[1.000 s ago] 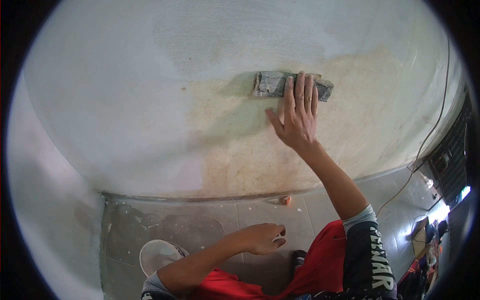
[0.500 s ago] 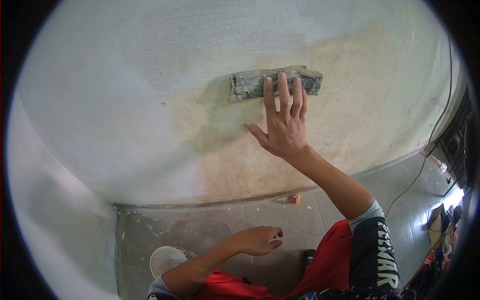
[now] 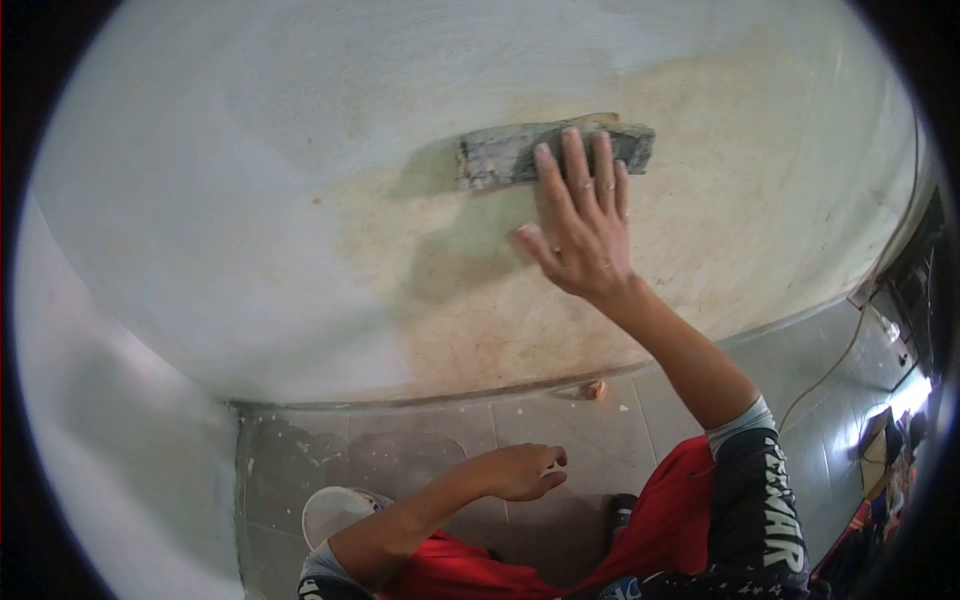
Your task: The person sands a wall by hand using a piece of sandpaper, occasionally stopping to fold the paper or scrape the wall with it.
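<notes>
My right hand (image 3: 588, 225) reaches up to the wall, its fingers laid over a long, grey, crusted flat hand tool (image 3: 497, 158) and its thumb spread out below. The tool lies lengthwise against the wall (image 3: 480, 330), where a tan patch meets whiter areas. A thin brownish edge shows along the tool's top; its underside is hidden. Low in front of me, my left hand (image 3: 525, 472) hangs over the floor, loosely curled, with a gap between thumb and fingers and nothing seen in it.
A whitish bucket (image 3: 330, 515) stands beside my left forearm. On the grey tiled floor (image 3: 420, 425), a small orange-tipped object (image 3: 597, 390) lies near the wall's foot. A cable (image 3: 850, 345) runs down at the right, near piled items (image 3: 885, 455).
My right hand and the grey tool have shifted slightly up the wall, the hand also a little to the right. My left hand has barely moved.
</notes>
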Available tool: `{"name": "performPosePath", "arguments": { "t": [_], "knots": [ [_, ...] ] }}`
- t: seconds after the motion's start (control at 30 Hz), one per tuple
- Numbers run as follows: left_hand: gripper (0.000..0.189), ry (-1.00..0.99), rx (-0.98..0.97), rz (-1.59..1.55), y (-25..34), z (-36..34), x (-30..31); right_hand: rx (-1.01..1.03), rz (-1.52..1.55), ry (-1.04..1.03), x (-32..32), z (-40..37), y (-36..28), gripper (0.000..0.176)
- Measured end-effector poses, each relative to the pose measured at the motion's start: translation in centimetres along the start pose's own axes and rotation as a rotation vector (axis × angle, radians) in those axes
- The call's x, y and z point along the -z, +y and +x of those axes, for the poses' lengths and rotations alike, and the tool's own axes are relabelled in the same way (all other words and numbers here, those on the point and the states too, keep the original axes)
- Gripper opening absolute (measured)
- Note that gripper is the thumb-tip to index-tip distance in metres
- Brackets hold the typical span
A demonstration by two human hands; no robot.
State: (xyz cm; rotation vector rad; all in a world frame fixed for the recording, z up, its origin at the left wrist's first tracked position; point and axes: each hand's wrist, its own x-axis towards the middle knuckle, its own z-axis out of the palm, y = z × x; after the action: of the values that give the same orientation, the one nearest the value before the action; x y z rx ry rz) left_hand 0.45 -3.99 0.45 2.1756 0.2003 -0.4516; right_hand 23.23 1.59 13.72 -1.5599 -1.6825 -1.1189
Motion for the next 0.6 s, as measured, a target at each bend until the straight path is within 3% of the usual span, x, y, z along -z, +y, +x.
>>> {"name": "performPosePath", "arguments": {
  "t": [0.17, 0.3, 0.33, 0.4, 0.47, 0.53, 0.57, 0.6],
  "knots": [
    [0.047, -0.019, 0.015, 0.010, 0.0, -0.4, 0.0, -0.051, 0.107, -0.005, -1.8, 0.9, -5.2, 0.086],
    [0.048, -0.032, 0.076, 0.038, -1.0, -0.4, -0.2, 0.330, 0.281, -0.442, -5.2, -2.9, -12.7, 0.090],
    [0.048, -0.030, 0.079, 0.044, -1.3, -0.6, -0.4, 0.329, 0.281, -0.435, -5.5, -2.9, -12.7, 0.090],
    [0.045, 0.082, 0.004, 0.065, -1.8, -1.0, -0.8, 0.382, 0.099, -0.320, -5.9, -2.6, -11.6, 0.089],
    [0.045, 0.074, -0.010, 0.020, -1.5, -1.4, -0.8, 0.232, 0.129, -0.149, -5.3, -1.3, -7.7, 0.091],
    [0.045, 0.071, -0.029, -0.026, -1.3, -1.7, -0.7, -0.036, -0.072, -0.102, -1.1, 2.0, -4.4, 0.098],
    [0.048, 0.011, -0.006, 0.016, -1.3, -1.7, -0.5, -0.025, -0.047, 0.147, -1.3, 2.9, -1.5, 0.095],
    [0.050, -0.047, 0.016, 0.057, -1.2, -1.7, -0.4, -0.085, -0.064, 0.226, -0.6, 3.8, 0.4, 0.094]
  ]
}}
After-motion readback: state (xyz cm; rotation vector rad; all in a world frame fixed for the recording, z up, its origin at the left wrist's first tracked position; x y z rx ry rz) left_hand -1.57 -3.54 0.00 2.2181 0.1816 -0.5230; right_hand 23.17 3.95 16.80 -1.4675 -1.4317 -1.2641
